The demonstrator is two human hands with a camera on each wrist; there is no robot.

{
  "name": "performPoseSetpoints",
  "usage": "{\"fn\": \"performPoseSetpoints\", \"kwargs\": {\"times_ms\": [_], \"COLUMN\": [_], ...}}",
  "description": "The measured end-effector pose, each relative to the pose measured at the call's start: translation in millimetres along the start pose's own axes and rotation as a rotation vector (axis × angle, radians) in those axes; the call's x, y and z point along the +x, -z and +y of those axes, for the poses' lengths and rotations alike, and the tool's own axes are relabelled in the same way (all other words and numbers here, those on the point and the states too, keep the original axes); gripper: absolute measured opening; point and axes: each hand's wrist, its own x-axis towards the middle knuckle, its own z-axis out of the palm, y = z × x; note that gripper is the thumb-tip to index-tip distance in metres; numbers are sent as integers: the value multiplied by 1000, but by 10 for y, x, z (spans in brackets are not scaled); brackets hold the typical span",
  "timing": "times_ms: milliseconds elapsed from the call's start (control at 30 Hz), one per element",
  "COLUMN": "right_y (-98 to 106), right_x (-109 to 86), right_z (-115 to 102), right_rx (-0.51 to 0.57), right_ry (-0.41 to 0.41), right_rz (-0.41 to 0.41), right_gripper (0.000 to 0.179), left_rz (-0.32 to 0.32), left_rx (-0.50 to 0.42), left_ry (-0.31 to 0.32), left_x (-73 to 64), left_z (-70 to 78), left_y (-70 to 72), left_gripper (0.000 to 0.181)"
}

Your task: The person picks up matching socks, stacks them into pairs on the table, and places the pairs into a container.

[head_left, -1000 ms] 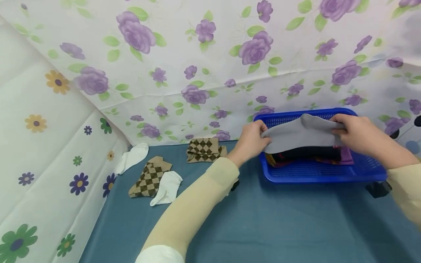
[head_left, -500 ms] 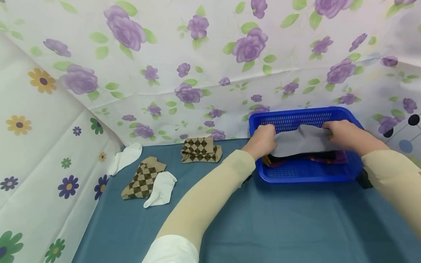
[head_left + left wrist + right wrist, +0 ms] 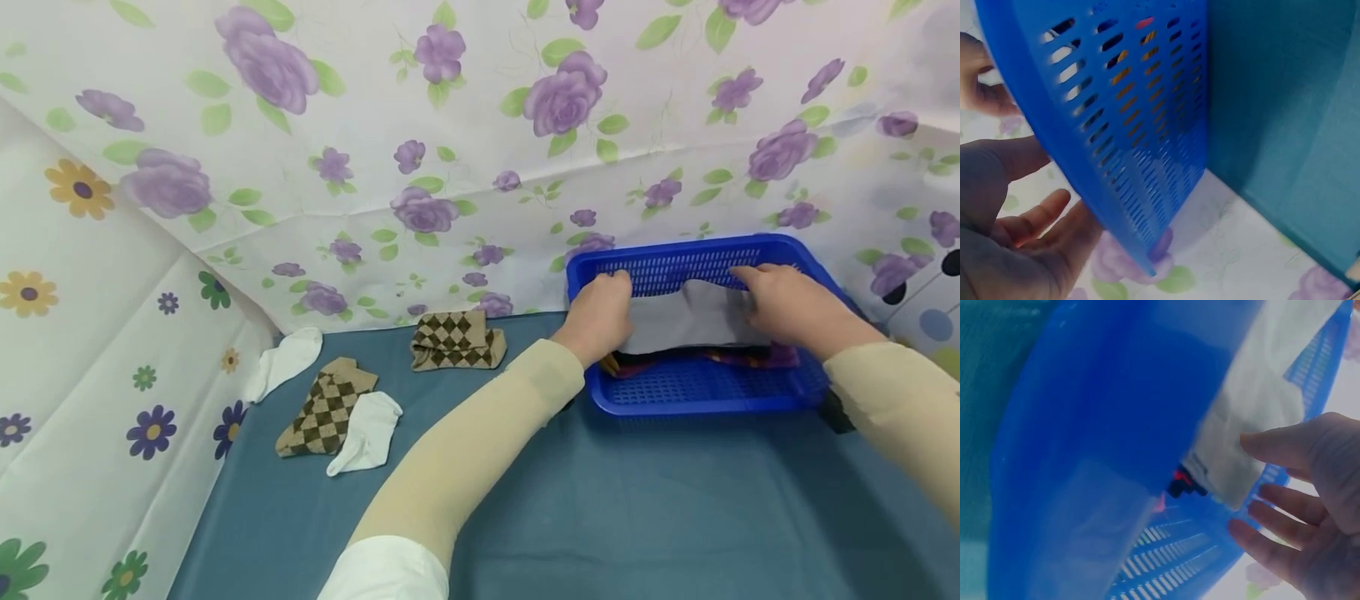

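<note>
A grey sock (image 3: 686, 317) lies spread across the blue basket (image 3: 675, 408), on top of a folded black item (image 3: 693, 351) and a purple-and-orange one (image 3: 780, 357). My left hand (image 3: 600, 315) is at the sock's left end, over the basket's left rim. In the left wrist view its thumb and fingers stand apart, tips partly hidden behind the basket wall (image 3: 1122, 119). At the sock's other end, my right hand (image 3: 795, 304) has its fingers spread in the right wrist view, the thumb (image 3: 1279, 447) against the pale fabric (image 3: 1241, 437).
Left on the blue-green tabletop (image 3: 637, 500) lie a folded argyle sock (image 3: 453, 342), a flat argyle sock (image 3: 330, 408) and two white socks, one near (image 3: 367, 433) and one far (image 3: 288, 360). A floral sheet (image 3: 480, 167) rises behind the basket.
Both hands have lowered the grey sock from above the basket onto the pile inside. The fingers now lie loosened at its ends, and the head view has shifted slightly.
</note>
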Motion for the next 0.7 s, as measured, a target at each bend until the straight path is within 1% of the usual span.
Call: {"fn": "performPoseSetpoints", "kwargs": {"times_ms": [67, 100, 167, 233, 333, 467, 567, 700], "right_y": [35, 44, 50, 28, -18, -88, -130, -174], "right_x": [-26, -36, -56, -51, -21, 8, 7, 7], "right_z": [-55, -85, -149, -191, -198, -126, -91, -97], "right_rx": [-12, -19, -24, -24, -34, -28, -11, -22], "right_ry": [27, 43, 63, 71, 71, 79, 76, 93], "right_rz": [46, 68, 87, 85, 35, -42, -82, -99], "right_gripper": [60, 56, 47, 39, 33, 36, 37, 37], "left_rz": [9, -1, -35, -78, -125, -165, -193, -209], "left_rx": [74, 102, 146, 188, 261, 343, 362, 369], "left_ry": [-42, -60, -94, -117, -138, -166, -177, -167], "left_x": [13, 20, 27, 24, 14, 19, 38, 56], "left_z": [21, 34, 50, 51, 31, 4, -2, -10], "left_y": [18, 25, 26, 13, -20, -65, -86, -110], "left_gripper": [26, 25, 22, 19, 18, 13, 13, 15]}}
